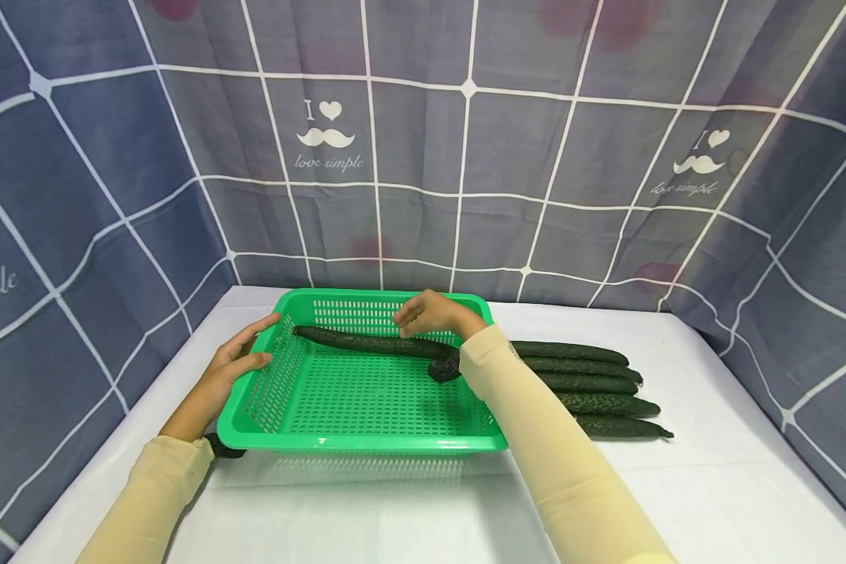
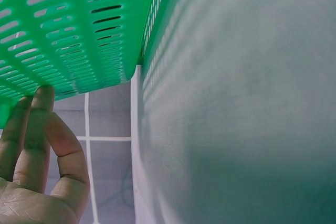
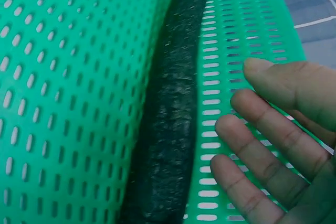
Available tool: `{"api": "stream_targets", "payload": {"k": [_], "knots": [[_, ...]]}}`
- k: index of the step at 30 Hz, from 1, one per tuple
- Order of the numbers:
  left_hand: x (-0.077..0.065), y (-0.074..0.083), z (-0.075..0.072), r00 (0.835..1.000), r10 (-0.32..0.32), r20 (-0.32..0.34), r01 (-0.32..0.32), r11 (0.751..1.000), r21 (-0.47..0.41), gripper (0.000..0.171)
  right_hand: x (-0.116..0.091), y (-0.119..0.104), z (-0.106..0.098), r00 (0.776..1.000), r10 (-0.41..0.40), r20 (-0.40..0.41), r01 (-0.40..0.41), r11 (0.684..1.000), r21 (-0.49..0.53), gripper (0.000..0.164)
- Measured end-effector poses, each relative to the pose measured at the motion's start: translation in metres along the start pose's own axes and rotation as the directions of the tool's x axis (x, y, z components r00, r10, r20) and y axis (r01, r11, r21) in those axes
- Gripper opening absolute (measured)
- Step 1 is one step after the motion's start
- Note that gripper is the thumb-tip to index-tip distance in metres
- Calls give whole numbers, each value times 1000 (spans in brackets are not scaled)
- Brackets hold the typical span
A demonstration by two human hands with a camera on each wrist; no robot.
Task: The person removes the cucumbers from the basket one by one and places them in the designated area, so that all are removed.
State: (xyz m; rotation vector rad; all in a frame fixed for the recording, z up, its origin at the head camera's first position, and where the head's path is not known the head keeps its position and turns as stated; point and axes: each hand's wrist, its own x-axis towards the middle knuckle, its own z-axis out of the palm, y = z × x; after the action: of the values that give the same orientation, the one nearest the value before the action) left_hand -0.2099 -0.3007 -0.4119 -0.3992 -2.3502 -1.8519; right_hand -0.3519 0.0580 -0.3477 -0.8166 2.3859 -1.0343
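A green plastic basket [image 1: 366, 443] with slotted walls stands on the white table. One long dark cucumber [image 1: 366, 343] lies in it along the far wall. My right hand [image 1: 433, 312] is over the basket's far side, just above that cucumber; in the right wrist view its fingers [image 3: 273, 137] are loosely bent and apart from the cucumber [image 3: 170, 98], holding nothing. My left hand [image 1: 229, 372] rests at the basket's left end, thumb near the rim; in the left wrist view its fingertips [image 2: 44, 93] touch the slotted outer wall [image 2: 68, 35].
Several cucumbers [image 1: 606, 405] lie side by side on the white table [image 1: 719, 470], right of the basket and partly behind my right forearm. A grey-blue curtain [image 1: 423, 157] with white lines hangs behind the table and along both sides.
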Motion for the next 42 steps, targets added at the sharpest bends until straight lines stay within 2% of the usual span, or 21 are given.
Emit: {"api": "stream_targets", "payload": {"k": [7, 12, 23, 34, 42], "knots": [[0, 3, 1, 1000, -16, 9, 16, 1000, 15, 67, 0, 6, 9, 999, 16, -33, -16, 1000, 0, 35], [-1, 4, 2, 1000, -20, 7, 20, 1000, 25, 66, 1, 9, 12, 999, 32, -25, -32, 999, 8, 35], [0, 3, 1, 1000, -14, 4, 14, 1000, 6, 66, 4, 9, 16, 999, 32, -35, -36, 992, -124, 41], [-1, 2, 1, 1000, -11, 2, 11, 1000, 1, 67, 1, 5, 22, 999, 50, -5, -49, 961, -271, 44], [-1, 2, 1, 1000, -9, 0, 9, 1000, -5, 67, 0, 1, 24, 999, 33, 25, -22, 932, -363, 42]]}}
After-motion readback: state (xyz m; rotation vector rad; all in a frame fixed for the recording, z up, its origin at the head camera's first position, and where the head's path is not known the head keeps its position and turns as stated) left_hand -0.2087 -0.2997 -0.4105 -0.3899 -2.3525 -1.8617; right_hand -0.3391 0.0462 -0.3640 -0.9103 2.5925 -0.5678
